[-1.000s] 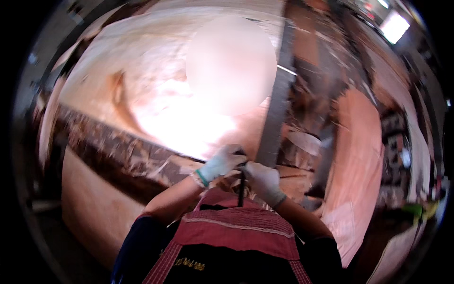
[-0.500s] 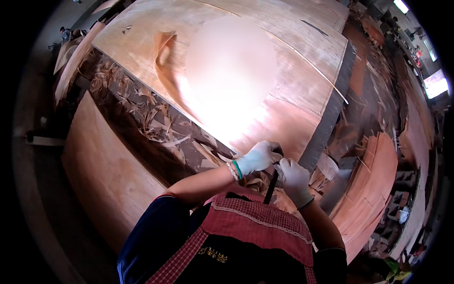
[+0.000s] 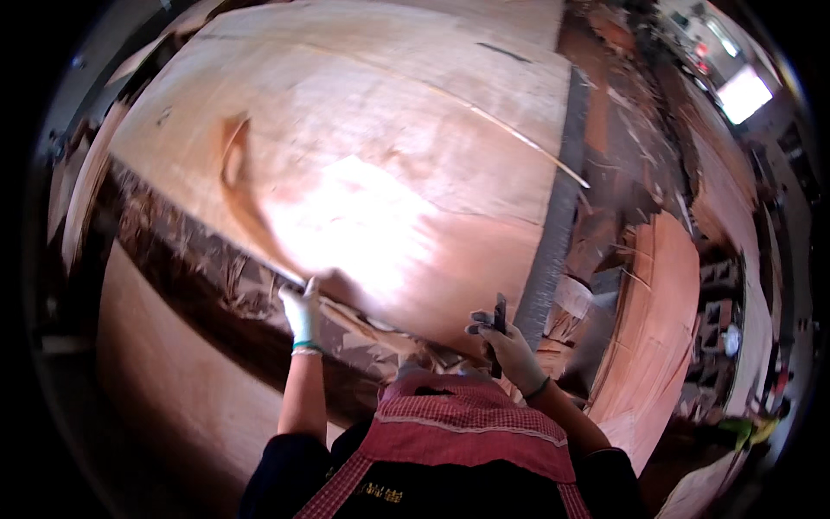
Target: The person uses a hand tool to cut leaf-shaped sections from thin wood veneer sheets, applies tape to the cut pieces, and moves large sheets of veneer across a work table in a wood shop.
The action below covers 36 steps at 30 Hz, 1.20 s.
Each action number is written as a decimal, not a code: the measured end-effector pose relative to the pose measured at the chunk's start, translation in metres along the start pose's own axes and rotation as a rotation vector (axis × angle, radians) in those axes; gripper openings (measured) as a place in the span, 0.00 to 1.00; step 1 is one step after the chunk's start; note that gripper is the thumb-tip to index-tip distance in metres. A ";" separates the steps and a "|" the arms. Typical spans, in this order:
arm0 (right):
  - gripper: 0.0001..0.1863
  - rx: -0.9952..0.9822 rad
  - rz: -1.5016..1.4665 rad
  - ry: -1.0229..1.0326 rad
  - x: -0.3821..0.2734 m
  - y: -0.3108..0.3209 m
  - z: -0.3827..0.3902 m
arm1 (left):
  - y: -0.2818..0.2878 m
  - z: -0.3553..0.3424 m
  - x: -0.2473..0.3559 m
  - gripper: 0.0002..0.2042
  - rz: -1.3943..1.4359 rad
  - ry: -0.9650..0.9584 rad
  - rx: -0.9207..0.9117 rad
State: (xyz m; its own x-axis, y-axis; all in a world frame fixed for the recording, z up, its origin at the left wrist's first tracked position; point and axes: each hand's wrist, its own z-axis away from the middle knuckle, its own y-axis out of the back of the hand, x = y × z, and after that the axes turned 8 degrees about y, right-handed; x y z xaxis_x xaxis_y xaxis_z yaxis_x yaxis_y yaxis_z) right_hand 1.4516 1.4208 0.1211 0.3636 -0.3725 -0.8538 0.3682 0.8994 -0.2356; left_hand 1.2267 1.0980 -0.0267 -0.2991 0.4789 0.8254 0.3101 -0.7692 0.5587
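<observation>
A broad sheet of pale wood veneer lies before me, lit brightly in its middle. My left hand, in a white glove with dark fingertips, is at the sheet's near edge, thumb up and fingers closed on the edge. A curled veneer strip runs along the sheet down to that hand. My right hand, also gloved, holds a narrow black tool upright by the sheet's near right corner. The tool looks like a cutter, but its blade cannot be made out.
A dark straight edge borders the sheet's right side, and a thin pale strip lies across the sheet. Veneer scraps litter the gap at the near left. Reddish stacked veneer stands at right; another large sheet leans at left.
My hands were together at the black tool; now they are apart. The left has moved left to the sheet's edge, while the right keeps the tool, now raised upright. The view has shifted.
</observation>
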 end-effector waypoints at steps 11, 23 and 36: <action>0.13 0.202 0.038 0.062 -0.040 0.173 0.006 | -0.048 0.019 0.125 0.08 0.479 0.112 -0.357; 0.35 -0.048 0.062 0.546 -0.127 0.408 0.024 | -0.165 0.153 0.479 0.10 0.451 -0.342 -0.396; 0.14 0.129 1.211 1.074 -0.257 0.456 -0.166 | -0.324 0.147 0.576 0.06 0.482 -0.290 -0.246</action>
State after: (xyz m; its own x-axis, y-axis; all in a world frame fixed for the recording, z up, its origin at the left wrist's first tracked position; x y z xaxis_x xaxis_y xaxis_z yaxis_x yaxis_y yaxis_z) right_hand 1.3837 1.9646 0.1562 -0.2335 0.8739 -0.4264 0.4118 0.4861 0.7708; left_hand 1.0865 1.6859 0.2798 0.0915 0.1215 0.9884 0.1215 -0.9865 0.1100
